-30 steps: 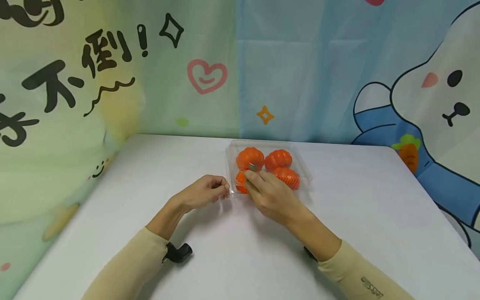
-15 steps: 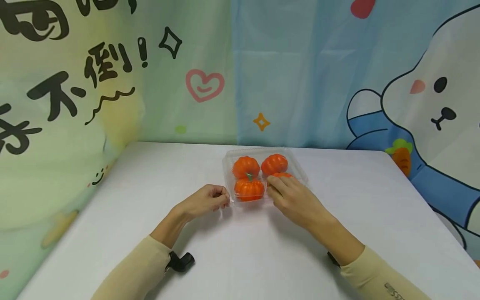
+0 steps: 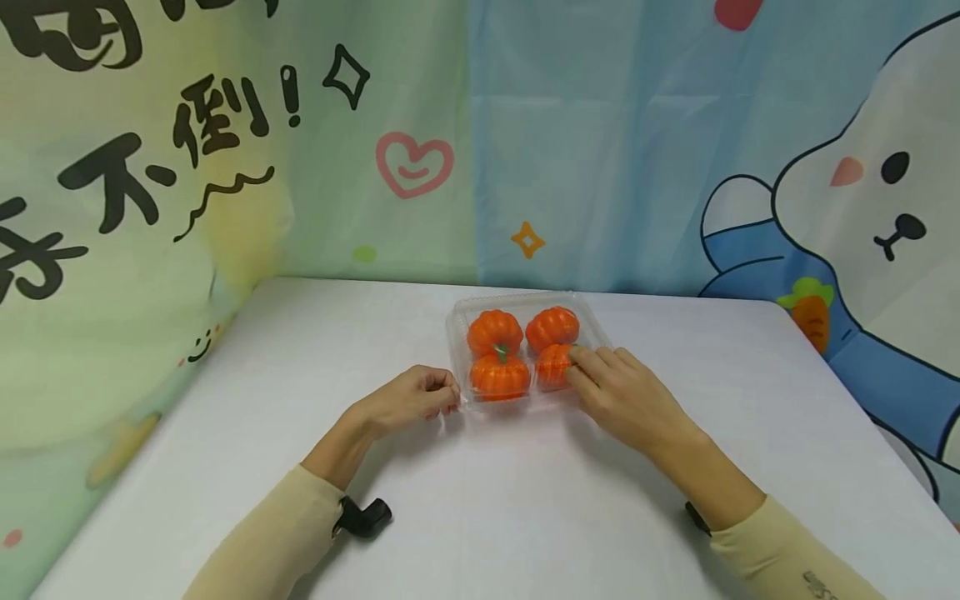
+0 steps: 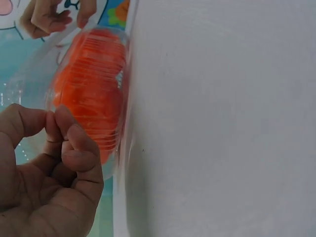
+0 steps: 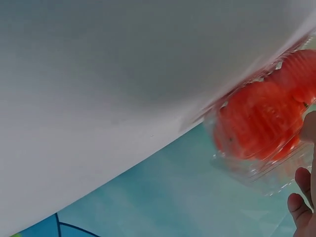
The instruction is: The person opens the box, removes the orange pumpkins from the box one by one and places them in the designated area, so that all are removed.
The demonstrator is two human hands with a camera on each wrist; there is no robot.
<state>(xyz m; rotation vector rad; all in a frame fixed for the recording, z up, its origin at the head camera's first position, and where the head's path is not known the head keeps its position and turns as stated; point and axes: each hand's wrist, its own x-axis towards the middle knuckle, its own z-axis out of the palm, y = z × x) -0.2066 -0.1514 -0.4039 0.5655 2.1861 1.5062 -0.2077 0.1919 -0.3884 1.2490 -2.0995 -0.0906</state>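
A clear plastic container (image 3: 457, 342) stands near the table's back edge with several small orange toy pumpkins in it, two at the back and two in front. At its front left corner my left hand (image 3: 416, 393) pinches the rim between thumb and fingertip, as the left wrist view shows. My right hand (image 3: 622, 396) is over the front right pumpkin (image 3: 553, 367), its bent fingers and thumb on that pumpkin's right side and hiding part of it. The front left pumpkin (image 3: 500, 379) has a green stem pointing back. Ribbed container walls cover the pumpkins in both wrist views.
A white table (image 3: 510, 517) spreads out in front of the container. Behind it hangs a printed cloth (image 3: 555, 150) with a cartoon rabbit and lettering. A black wrist camera (image 3: 363, 518) is strapped at the left sleeve.
My right hand has moved right, from the front left pumpkin to the front right one, and the front left pumpkin is uncovered. My left hand has stayed at the container's corner.
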